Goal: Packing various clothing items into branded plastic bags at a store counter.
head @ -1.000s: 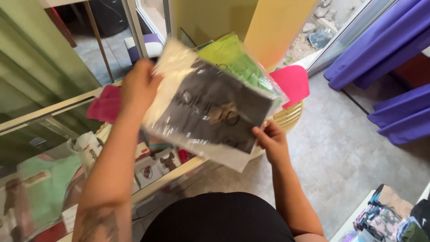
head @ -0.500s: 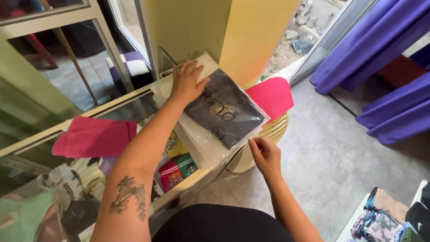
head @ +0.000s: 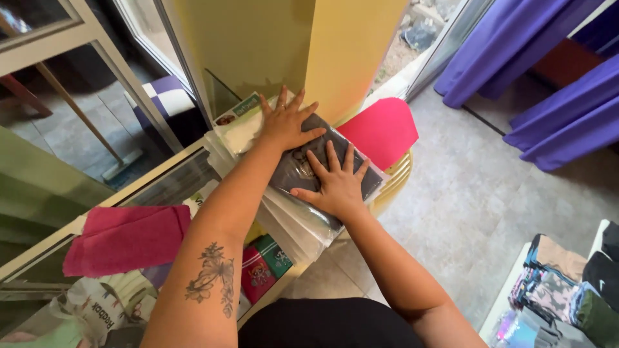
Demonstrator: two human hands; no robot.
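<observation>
From my head camera, my left hand (head: 287,122) and right hand (head: 333,183) lie flat, fingers spread, close together but not touching, pressing on the dark garment packet (head: 322,161). It tops a stack of clear plastic packets (head: 293,225) on the glass counter (head: 174,183), whose near corner overhangs the counter's edge. Just behind stands the yellow pillar (head: 342,51); bare floor (head: 477,200) opens to my right. Two pink cloths: one (head: 126,237) left, one (head: 380,129) beyond.

Pkgs under dark packet (head: 303,169) mostly hidden.
</observation>
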